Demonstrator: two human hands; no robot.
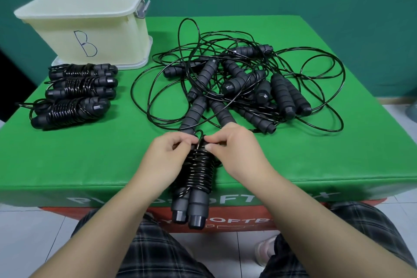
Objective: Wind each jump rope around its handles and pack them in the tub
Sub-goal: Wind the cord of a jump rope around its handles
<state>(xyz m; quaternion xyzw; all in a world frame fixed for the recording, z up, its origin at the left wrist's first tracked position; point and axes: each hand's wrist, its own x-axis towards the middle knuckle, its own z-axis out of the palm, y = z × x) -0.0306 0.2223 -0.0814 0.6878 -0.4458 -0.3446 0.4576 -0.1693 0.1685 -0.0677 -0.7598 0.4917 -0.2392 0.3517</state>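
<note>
At the near edge of the green padded bench [90, 165], both hands work on one jump rope [198, 178] whose two dark foam handles lie side by side, their capped ends hanging over the near edge toward the person's lap. Black cord is coiled tightly round the middle of the paired handles. The left hand [168, 153] pinches the cord at the far end of the coil, fingers curled on it, and the right hand [234, 149] pinches the same spot from the other side, thumb and fingertips closed on the cord; a small loop of cord stands up between the two hands.

On the far left of the bench stands a cream plastic tub [90, 22] with a blue letter "B" on its near wall and a grey latch at its right end; it sits on a white lid [140, 64]. Just near of the tub, on the left, lies a row of wound jump ropes [76, 92], each pair of handles bound with cord and lying roughly crosswise; their exact count is hard to tell. To the right, at centre and far right of the bench, spreads a tangled heap of loose jump ropes [243, 83], handles pointing every way and cords looping wide across the green surface. Two handles of that heap reach almost to the hands.

The person wears plaid trousers [144, 250], and the floor below is light tile [33, 228].
</note>
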